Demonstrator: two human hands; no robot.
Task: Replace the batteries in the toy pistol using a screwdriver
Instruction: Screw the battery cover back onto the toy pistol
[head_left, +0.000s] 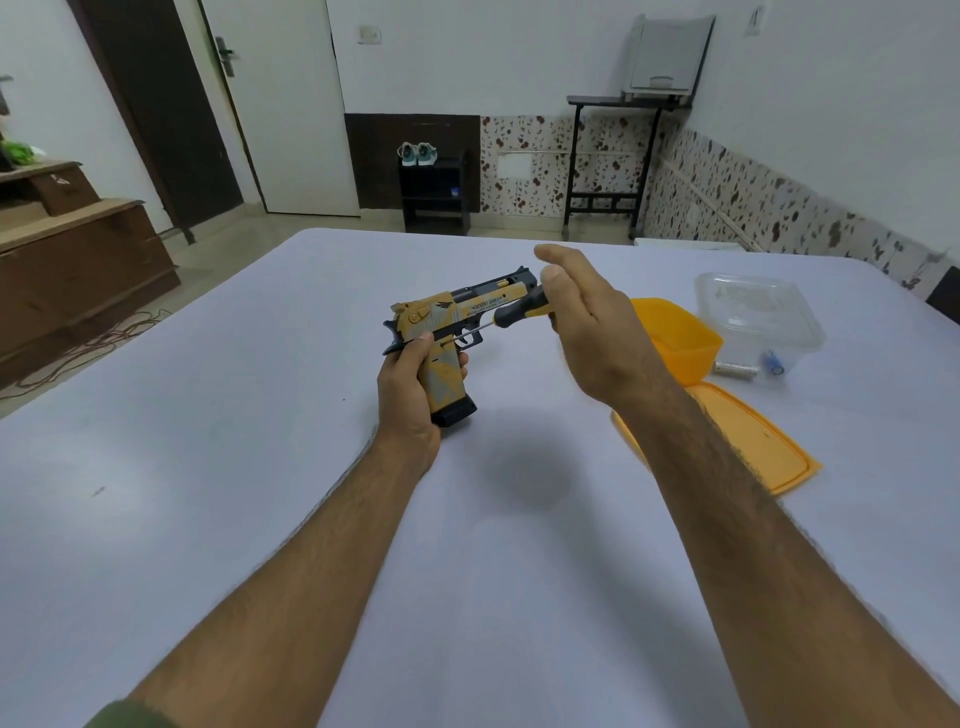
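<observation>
Orange tub (680, 338), lid (737, 436) and clear box (753, 317) crowd the table's (208, 415) right side.

A home bedroom: sheeted bed (260, 415), shoe rack (435, 192), wooden dresser (78, 270).

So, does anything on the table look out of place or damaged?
Nothing looks damaged or spilled. The orange container stands open, its lid flat beside it. Batteries lie loose by the clear box, as the task needs.
</observation>
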